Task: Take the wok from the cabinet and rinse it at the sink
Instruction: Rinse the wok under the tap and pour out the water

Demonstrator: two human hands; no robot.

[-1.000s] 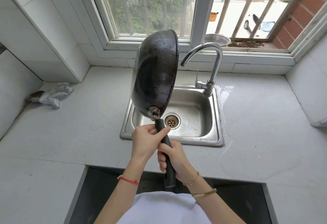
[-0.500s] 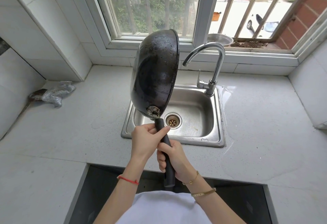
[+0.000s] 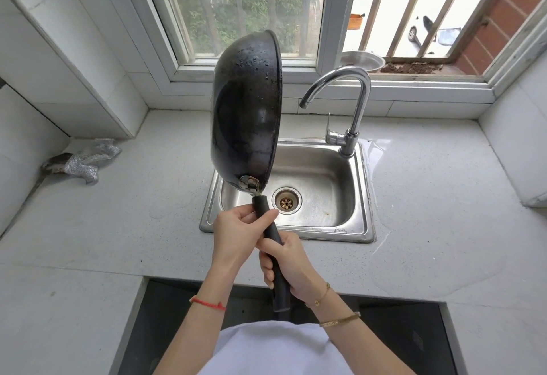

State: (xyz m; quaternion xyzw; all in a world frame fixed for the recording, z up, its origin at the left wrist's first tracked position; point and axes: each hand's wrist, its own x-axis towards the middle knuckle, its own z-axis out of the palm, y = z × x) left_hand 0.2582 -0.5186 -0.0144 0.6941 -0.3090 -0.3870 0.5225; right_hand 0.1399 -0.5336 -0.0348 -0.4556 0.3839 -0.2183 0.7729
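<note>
A black wok [image 3: 245, 114] stands on edge above the left half of the steel sink [image 3: 364, 197], its wet underside facing me, with water drops on it. Its long black handle [image 3: 273, 244] points down towards me. My left hand [image 3: 236, 235] grips the handle near the wok's rivet plate. Lower on the handle, my right hand [image 3: 288, 265] grips it too. The chrome faucet [image 3: 352, 108] arches to the right of the wok with no water running from it.
A crumpled silver scrubbing cloth [image 3: 85, 160] lies on the grey counter [image 3: 133, 211] at the left by the tiled wall. A metal bowl [image 3: 362, 60] sits on the window ledge behind the faucet. Water is pooled on the counter right of the sink.
Hardly anything differs: the wok stays held on edge over the sink in both hands, and only the camera has shifted slightly.
</note>
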